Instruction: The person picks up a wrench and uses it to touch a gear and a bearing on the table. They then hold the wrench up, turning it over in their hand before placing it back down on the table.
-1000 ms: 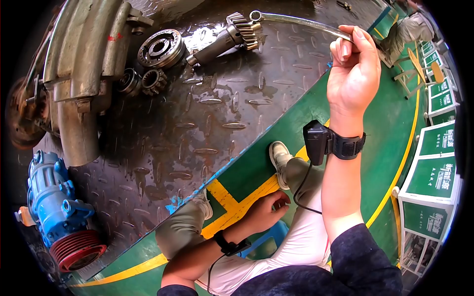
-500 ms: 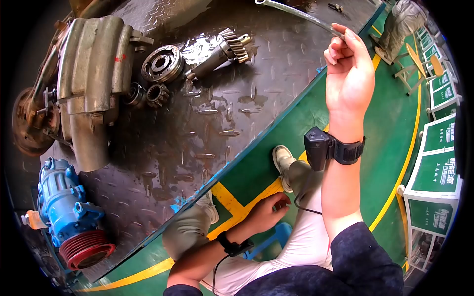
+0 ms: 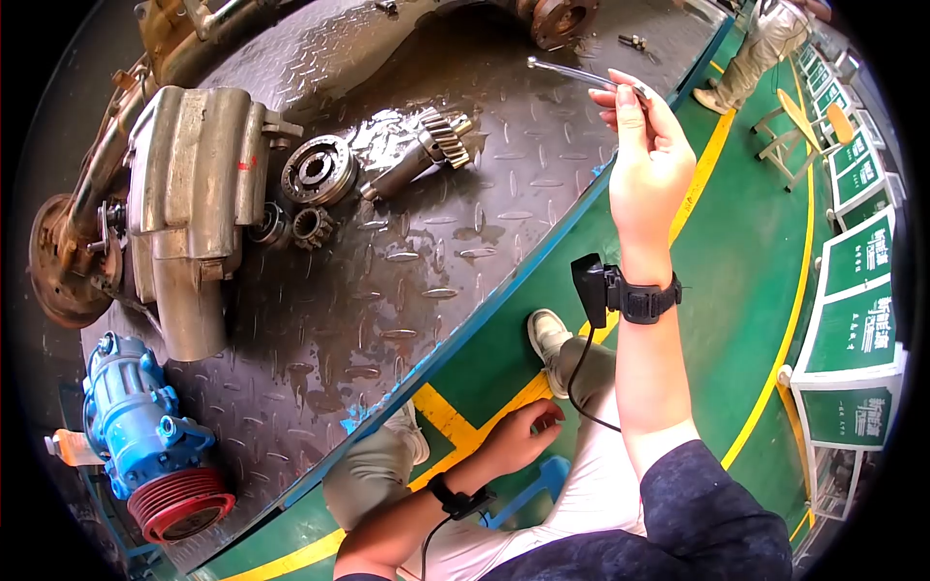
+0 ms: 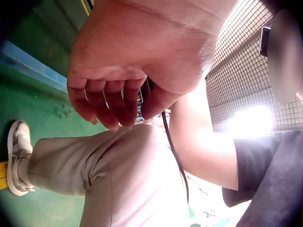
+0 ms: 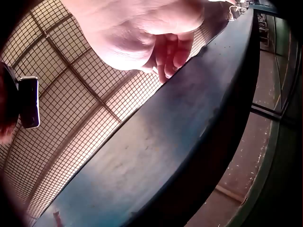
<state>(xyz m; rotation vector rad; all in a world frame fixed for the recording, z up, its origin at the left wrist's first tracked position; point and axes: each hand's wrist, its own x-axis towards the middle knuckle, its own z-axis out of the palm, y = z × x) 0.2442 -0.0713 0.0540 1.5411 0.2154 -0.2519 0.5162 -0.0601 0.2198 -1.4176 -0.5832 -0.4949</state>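
Over the edge of the steel tabletop (image 3: pixel 378 300), raised clear of the plate: right grip (image 3: pixel 651 174), clamped between thumb and fingers on a slim metal wrench (image 3: pixel 576 74). Held by one end, with the free end pointing left from the right grip, above the tabletop; hidden from the right wrist view. Just below the right grip, around the wrist, a black strap (image 3: pixel 647 302) with a small camera (image 3: pixel 589 289). Near, just beyond the right grip, a small dark metal part (image 3: pixel 635 43) on the tabletop.

To the left of the right grip, a gear shaft (image 3: pixel 412 167) lying aslant on the tabletop, toothed end nearer. Below and to the left, well apart, left grip (image 3: pixel 523 434), over the lap, fingers loosely bent and relaxed. Farther left of the right grip, past the gear shaft, a thick metal ring (image 3: pixel 318 171), with a small gear (image 3: pixel 312 228) just beside. Beyond these, a large ribbed housing (image 3: pixel 199 174). Farther still, below the housing at the tabletop's left end, a blue compressor (image 3: pixel 145 416) with a red pulley (image 3: pixel 181 504).

Off beyond the right grip, across the green floor (image 3: pixel 746 252), a wooden-topped stool (image 3: pixel 797 121) and a standing person (image 3: pixel 770 44) in pale trousers.
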